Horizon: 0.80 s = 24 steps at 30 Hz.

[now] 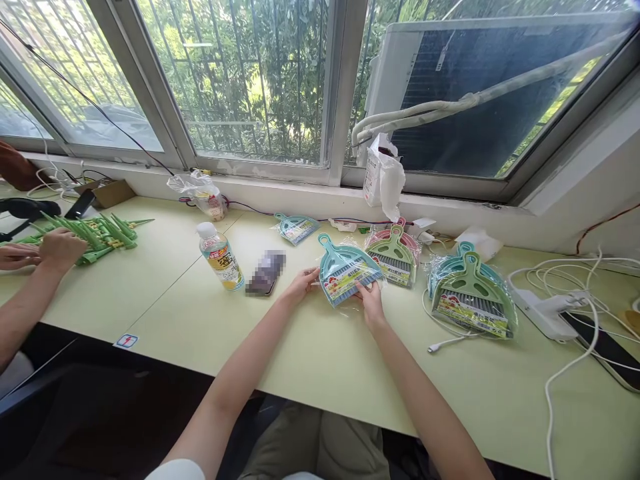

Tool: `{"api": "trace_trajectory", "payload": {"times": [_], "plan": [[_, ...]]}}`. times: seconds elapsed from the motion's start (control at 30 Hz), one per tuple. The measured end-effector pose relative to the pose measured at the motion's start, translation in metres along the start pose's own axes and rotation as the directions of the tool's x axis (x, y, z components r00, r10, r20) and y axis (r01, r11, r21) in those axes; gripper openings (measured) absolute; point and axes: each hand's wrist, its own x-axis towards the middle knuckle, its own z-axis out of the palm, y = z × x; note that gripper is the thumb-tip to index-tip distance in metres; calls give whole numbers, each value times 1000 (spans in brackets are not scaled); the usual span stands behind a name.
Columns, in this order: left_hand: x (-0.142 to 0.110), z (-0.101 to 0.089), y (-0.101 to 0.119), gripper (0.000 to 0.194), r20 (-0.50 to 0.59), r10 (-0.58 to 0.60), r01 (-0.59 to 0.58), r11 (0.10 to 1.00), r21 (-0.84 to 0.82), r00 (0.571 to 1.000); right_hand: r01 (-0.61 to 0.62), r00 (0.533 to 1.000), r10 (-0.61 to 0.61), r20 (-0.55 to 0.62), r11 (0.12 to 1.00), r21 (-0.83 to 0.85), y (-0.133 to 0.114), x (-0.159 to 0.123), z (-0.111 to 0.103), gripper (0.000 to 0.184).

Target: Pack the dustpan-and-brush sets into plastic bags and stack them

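The left hand (304,281) and right hand (372,301) grip the wrapped blue dustpan (345,263) at the table (320,353), 3 o'clock from the phone (268,272); its handle (325,241) points toward 11, long axis running 11 to 5.

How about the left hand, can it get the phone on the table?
Probably yes: the phone lies near the left hand, with nothing standing between them, though that hand would likely need to let go of the wrapped dustpan set first.
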Motion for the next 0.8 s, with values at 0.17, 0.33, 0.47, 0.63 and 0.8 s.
{"api": "trace_trajectory", "payload": {"times": [0.17,0.33,0.47,0.63,0.8], "plan": [[6,1,-4,24,-194,-52,23,989,-149,980,-5,1000,5,29,1000,-17,-4,-3,3,53],[12,-16,7,27,-430,-24,-132,935,-330,902,16,988,-4,155,997,-81,-22,-14,6,51],[9,-34,19,41,-544,53,-302,875,-379,837,14,979,8,202,994,-105,-33,-13,-5,51],[3,-28,18,47,-370,-18,-119,932,-344,929,252,945,-245,-219,968,4,-33,-5,-17,61],[5,-16,14,57,-343,-53,-52,956,-290,938,358,865,-329,-378,934,7,-31,-1,-20,63]]}}
